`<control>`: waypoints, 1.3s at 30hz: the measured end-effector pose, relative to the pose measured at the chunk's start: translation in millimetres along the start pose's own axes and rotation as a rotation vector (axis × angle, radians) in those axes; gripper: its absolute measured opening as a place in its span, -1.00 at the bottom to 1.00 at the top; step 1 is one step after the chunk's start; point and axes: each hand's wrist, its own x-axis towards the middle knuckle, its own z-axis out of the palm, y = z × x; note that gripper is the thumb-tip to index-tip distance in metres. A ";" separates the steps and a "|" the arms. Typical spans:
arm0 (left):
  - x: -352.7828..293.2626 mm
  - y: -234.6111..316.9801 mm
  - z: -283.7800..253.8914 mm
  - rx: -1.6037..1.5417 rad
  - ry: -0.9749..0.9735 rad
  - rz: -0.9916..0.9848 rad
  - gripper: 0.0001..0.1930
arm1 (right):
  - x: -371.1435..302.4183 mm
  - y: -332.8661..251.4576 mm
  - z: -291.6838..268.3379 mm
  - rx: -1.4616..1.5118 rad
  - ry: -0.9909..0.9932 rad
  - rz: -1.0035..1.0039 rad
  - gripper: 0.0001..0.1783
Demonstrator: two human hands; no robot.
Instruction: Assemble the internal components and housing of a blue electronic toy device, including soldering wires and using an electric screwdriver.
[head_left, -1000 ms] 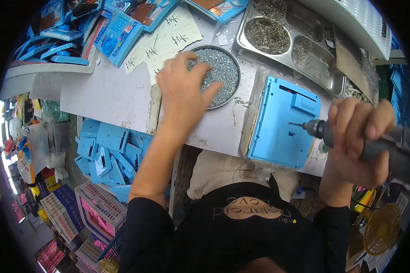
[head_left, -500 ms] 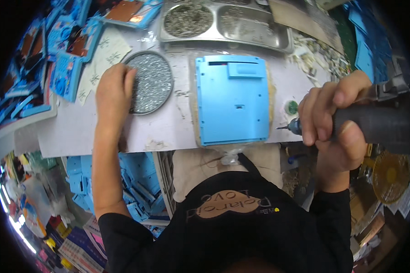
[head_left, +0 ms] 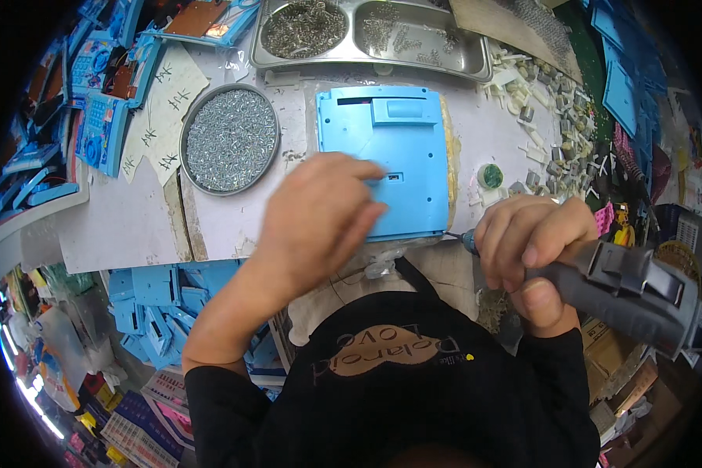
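Note:
A light blue plastic casing (head_left: pixel 409 148) with small holes lies flat on a padded, plastic-wrapped rest on the table. Over its left part hovers my left hand (head_left: pixel 320 214), its fingers curled. Thumb and index point toward the casing; whatever the fingers hold is hidden. My right hand (head_left: pixel 534 242) is wrapped round a dark grey electric screwdriver (head_left: pixel 624 292). The thin bit points left, its tip at the casing's near right corner; whether they touch I cannot tell. Left of the casing stands a round tray (head_left: pixel 230 140) full of small silvery screws.
A steel tray (head_left: pixel 421 66) with small metal parts stands at the back. White and metal bits (head_left: pixel 534 132) are scattered on the right, beside a small green-topped round piece (head_left: pixel 490 175). Blue casings with electronics (head_left: pixel 101 125) pile up at far left; more blue parts (head_left: pixel 160 312) lie below the table edge.
My left hand has left the screw tray and moved right, over the casing. The screwdriver has swung and shifted left, bringing its bit to the casing's near right corner.

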 end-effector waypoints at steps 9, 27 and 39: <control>2.1 -8.8 18.1 0.060 -0.094 0.079 -0.79 | 5.3 11.2 -4.4 -0.125 -0.245 -0.079 -0.71; -0.9 -11.2 18.5 -0.013 -0.107 0.019 -0.80 | 60.0 18.3 -13.3 0.037 -0.145 -0.091 -0.71; 2.3 -13.7 14.9 -0.011 -0.136 -0.014 -0.77 | 103.5 26.8 -38.2 0.057 -0.182 -0.190 -0.76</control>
